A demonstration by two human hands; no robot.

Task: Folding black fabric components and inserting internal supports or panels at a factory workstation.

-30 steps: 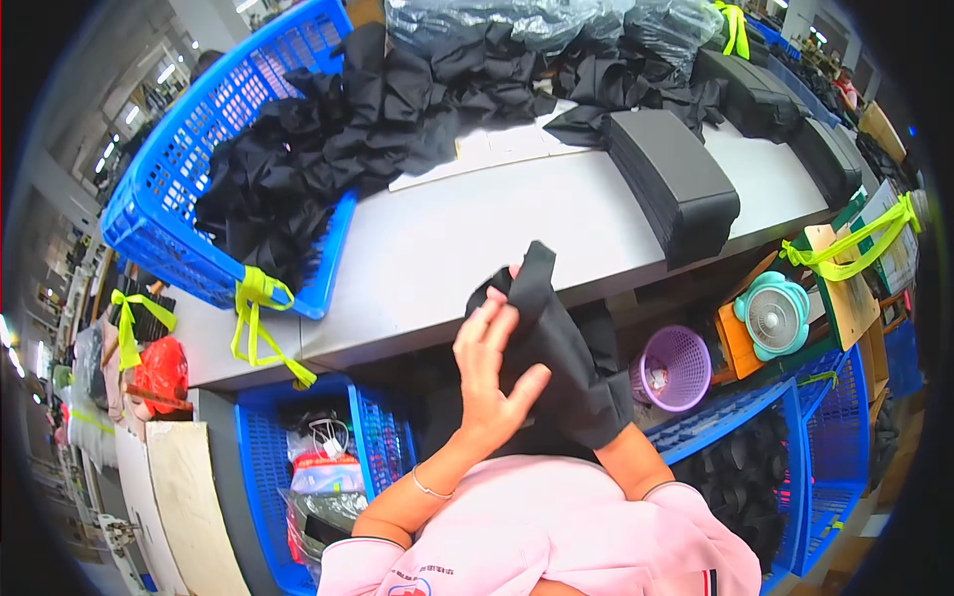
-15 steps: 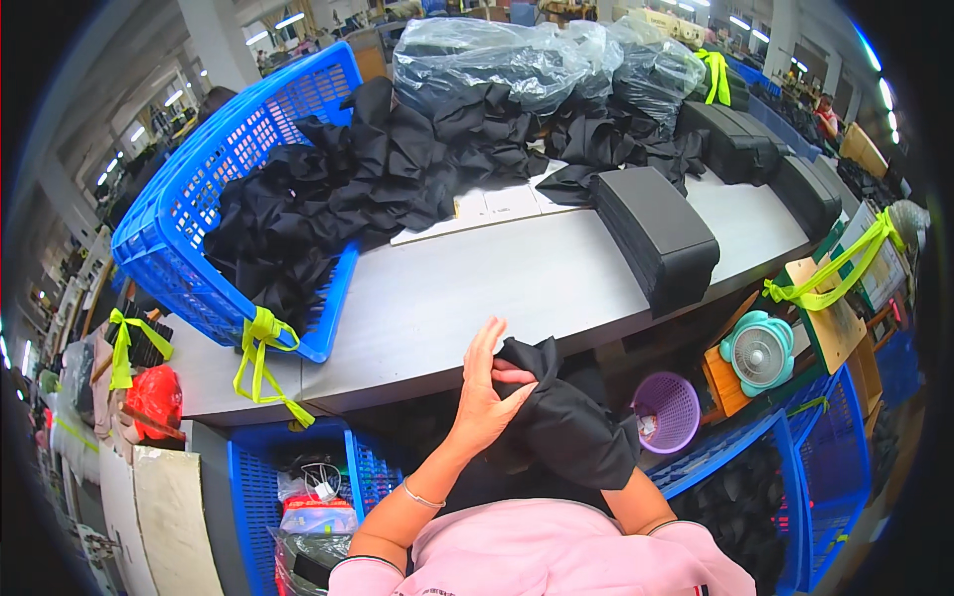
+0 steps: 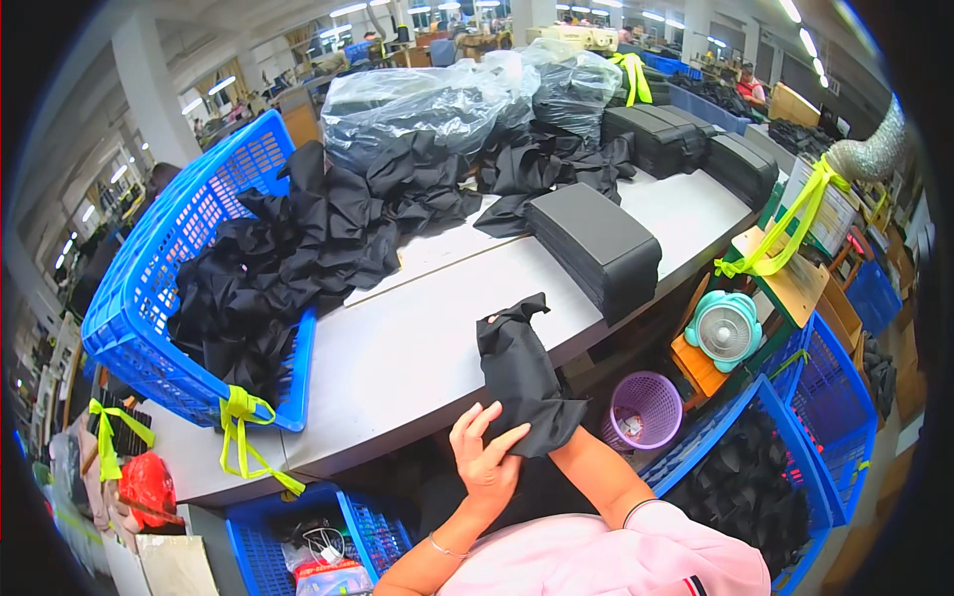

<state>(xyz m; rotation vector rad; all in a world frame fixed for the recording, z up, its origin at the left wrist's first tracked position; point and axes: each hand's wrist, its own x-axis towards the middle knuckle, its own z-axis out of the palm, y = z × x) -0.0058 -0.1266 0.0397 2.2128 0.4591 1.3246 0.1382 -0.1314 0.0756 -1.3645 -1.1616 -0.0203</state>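
A black fabric pouch (image 3: pixel 522 372) is pulled over my right hand and wrist, its far end raised above the table's front edge. Only a small patch of my right hand (image 3: pixel 492 318) shows near that far end, so its fingers are hidden. My left hand (image 3: pixel 487 465) is at the pouch's near edge, by my right forearm. The left fingers are spread, and the thumb rests against the cloth. A neat stack of folded black pieces (image 3: pixel 596 243) stands on the table (image 3: pixel 427 348) beyond my right hand.
A tipped blue basket (image 3: pixel 159 288) spills loose black pouches (image 3: pixel 298 238) across the table's left. Plastic-wrapped bundles (image 3: pixel 427 104) and further stacks (image 3: pixel 661 139) line the back. Below right are a purple bin (image 3: pixel 661 397), a small fan (image 3: pixel 723 331) and blue crates (image 3: pixel 805 447).
My right hand has pushed forward inside the pouch and now points up and away. My left hand has moved from the far tip to the near edge. The view has shifted.
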